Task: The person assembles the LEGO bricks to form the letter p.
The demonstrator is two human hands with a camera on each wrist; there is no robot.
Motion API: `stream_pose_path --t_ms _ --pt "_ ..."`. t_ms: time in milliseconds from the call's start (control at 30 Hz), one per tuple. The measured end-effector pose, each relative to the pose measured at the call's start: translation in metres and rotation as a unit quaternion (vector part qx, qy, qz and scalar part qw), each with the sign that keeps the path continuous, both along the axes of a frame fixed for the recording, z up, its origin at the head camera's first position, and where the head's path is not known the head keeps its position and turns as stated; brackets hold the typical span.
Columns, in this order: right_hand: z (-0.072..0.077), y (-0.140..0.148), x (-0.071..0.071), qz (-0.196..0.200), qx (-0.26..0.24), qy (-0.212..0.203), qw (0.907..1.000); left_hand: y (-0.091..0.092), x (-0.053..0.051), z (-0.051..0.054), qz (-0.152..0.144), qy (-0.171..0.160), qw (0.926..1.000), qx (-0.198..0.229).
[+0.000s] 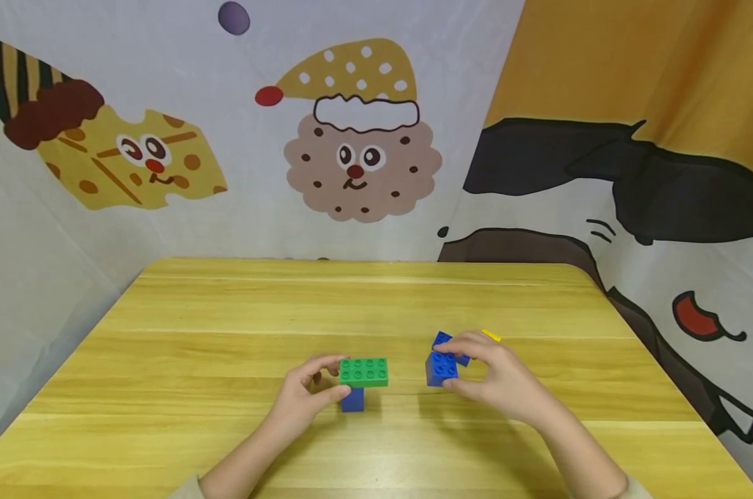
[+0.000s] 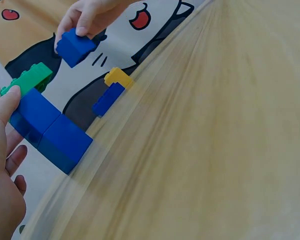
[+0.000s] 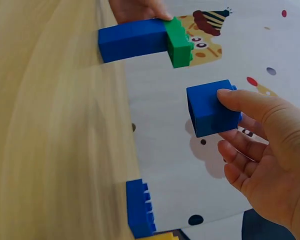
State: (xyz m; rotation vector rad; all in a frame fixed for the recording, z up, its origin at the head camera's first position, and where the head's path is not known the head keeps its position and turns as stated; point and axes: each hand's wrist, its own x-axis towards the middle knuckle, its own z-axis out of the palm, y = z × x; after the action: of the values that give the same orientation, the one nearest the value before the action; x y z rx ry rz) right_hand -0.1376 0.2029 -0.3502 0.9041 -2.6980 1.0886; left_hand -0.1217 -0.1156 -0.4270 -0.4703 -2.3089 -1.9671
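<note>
Left hand (image 1: 297, 396) pinches a green brick (image 1: 364, 374) atop blue blocks (image 2: 51, 131), right hand (image 1: 503, 380) a blue cube (image 1: 441, 371).

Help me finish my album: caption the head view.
Left grip on a green eight-stud brick atop a blue brick, right grip on a blue four-stud brick above the wood-grain table.
</note>
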Motion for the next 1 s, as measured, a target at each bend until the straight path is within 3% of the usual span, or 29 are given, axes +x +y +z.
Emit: stream_pose_path --t_ms 1000 --pt "0.024 -0.061 -0.001 0.087 -0.088 0.043 0.9914 0.001 0.002 -0.001 -0.001 0.003 1.0 0.004"
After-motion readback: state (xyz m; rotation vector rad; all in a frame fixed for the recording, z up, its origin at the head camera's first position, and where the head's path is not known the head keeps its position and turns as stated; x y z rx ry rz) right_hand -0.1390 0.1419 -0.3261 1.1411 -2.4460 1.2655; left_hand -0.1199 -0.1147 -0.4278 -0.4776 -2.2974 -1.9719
